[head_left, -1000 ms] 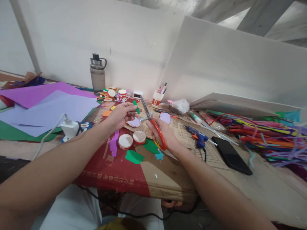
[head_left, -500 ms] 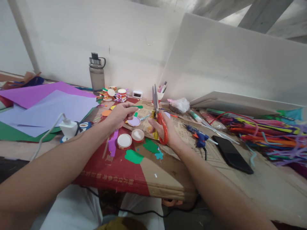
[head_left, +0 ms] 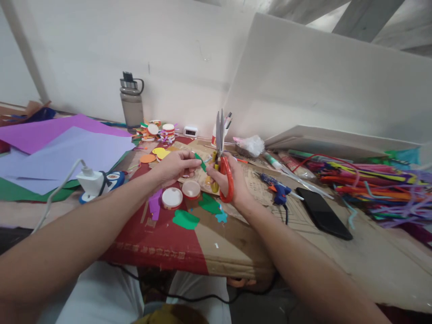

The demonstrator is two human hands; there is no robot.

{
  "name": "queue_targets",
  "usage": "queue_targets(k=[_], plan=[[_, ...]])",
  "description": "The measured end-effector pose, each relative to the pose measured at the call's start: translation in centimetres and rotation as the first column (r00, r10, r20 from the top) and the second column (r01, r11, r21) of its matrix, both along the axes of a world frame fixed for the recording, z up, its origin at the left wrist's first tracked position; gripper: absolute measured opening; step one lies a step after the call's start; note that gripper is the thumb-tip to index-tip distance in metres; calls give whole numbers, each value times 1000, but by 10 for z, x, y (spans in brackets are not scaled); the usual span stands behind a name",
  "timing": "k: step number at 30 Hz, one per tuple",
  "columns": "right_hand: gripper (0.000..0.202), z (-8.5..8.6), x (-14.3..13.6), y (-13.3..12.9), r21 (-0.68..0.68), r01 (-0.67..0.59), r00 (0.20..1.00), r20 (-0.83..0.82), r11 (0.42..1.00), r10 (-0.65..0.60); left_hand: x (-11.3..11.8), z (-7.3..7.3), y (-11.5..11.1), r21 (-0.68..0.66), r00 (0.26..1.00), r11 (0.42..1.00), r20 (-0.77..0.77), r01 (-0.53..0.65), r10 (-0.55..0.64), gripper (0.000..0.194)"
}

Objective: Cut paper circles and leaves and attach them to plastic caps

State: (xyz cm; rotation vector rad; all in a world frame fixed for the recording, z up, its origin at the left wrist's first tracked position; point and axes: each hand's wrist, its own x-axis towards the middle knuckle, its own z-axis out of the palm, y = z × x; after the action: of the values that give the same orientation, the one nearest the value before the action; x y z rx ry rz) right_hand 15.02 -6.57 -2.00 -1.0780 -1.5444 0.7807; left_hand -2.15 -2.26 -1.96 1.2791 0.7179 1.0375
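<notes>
Between the fingertips of my left hand (head_left: 182,165) is a small green paper strip (head_left: 200,162), its lower end reaching the fingertips of my right hand (head_left: 236,180). That hand is closed round scissors (head_left: 220,132) with red and yellow handles, the blades pointing up. Two round white lids or shallow cups with red rims, a left one (head_left: 172,198) and a right one (head_left: 191,190), lie below my hands. Near them are two green paper scraps, one in front (head_left: 186,219) and one behind (head_left: 209,204), a blue flower shape (head_left: 221,216) and purple paper (head_left: 155,204).
A grey bottle (head_left: 131,101) stands at the back left, beyond purple and lilac sheets (head_left: 74,153). On the right lie a blue glue gun (head_left: 278,191), a black phone (head_left: 323,213) and a pile of coloured pipe cleaners (head_left: 364,180). A white plug adapter (head_left: 91,183) sits left.
My hands have come closer together, and the green strip now slants down to my right fingertips. The scissors stay in my right hand. The view has shifted slightly.
</notes>
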Motion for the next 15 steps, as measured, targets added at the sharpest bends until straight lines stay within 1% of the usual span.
queue_targets(k=[3,6,10,15], plan=[[39,-2,0,-1,-48,-49,998,-32,998,47,2,1,-1,-37,999,999,42,2,0,26],[39,-6,2,3,-51,-59,998,0,997,59,0,4,0,-66,996,997,74,-45,50,27],[41,-7,6,8,-39,-83,988,130,996,88,-10,13,5,-72,974,983,139,-170,179,22],[36,-1,10,6,-95,-154,947,271,984,174,-21,20,13,-92,953,966,166,-240,253,12]])
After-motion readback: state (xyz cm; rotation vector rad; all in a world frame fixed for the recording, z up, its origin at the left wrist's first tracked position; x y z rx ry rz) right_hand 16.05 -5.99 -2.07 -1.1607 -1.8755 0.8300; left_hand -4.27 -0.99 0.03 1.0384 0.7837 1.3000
